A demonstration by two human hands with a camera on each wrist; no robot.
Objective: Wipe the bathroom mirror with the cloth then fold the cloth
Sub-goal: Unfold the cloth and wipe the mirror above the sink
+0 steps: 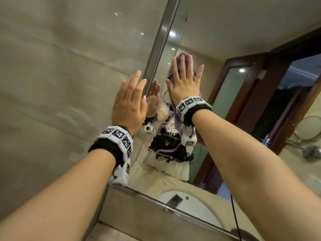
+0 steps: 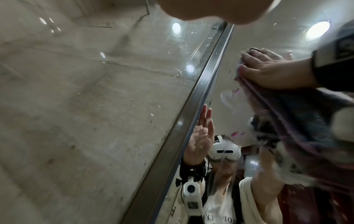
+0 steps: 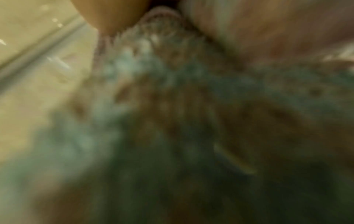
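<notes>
The mirror (image 1: 217, 40) fills the right of the head view, edged by a metal frame (image 1: 159, 49). My right hand (image 1: 184, 79) lies flat with spread, straight fingers and presses a purple cloth (image 1: 188, 64) against the glass near the frame. The cloth (image 2: 287, 115) hangs down below that hand (image 2: 272, 72) in the left wrist view. It fills the blurred right wrist view as the cloth (image 3: 172, 106). My left hand (image 1: 130, 101) is flat with straight fingers, held up at the tiled wall (image 1: 60, 75) beside the frame; whether it touches the wall is unclear.
A steel ledge (image 1: 156, 207) runs under the mirror. The glass reflects a white basin (image 1: 187, 204), a dark wooden door (image 1: 251, 94) and a round vanity mirror (image 1: 311, 127) at the right. A black cable (image 1: 235, 218) hangs near my right forearm.
</notes>
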